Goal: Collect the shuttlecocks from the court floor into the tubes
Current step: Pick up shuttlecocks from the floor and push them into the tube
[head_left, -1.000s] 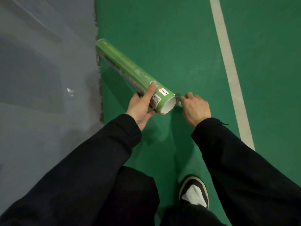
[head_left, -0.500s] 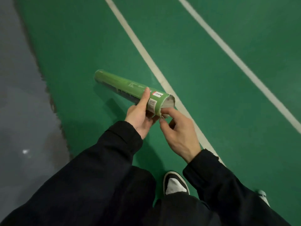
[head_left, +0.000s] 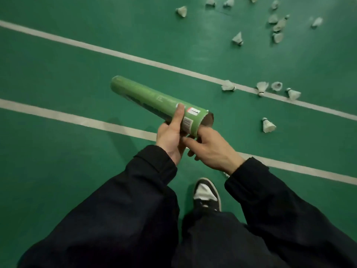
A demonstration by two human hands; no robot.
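My left hand (head_left: pixel 172 136) grips a green shuttlecock tube (head_left: pixel 154 101) near its open end, thumb laid along the top. The tube points up and to the left, its open mouth toward my right hand (head_left: pixel 210 149). That hand touches the tube's rim from below with loosely curled fingers; whether it holds anything I cannot tell. White shuttlecocks lie on the green court floor: one nearest at the right (head_left: pixel 268 125), three along a white line (head_left: pixel 228 86) (head_left: pixel 262 87) (head_left: pixel 293 93), and several more scattered at the top right (head_left: pixel 238 38).
Two white court lines (head_left: pixel 77 118) (head_left: pixel 135 59) cross the green floor diagonally. My black-and-white shoe (head_left: pixel 206 194) stands below my hands. A small white ring-shaped piece (head_left: pixel 276 86) lies by the shuttlecocks on the line.
The view has swung right, away from the grey floor edge, so the scattered shuttlecocks have come into sight. Both hands stay at the tube's open end.
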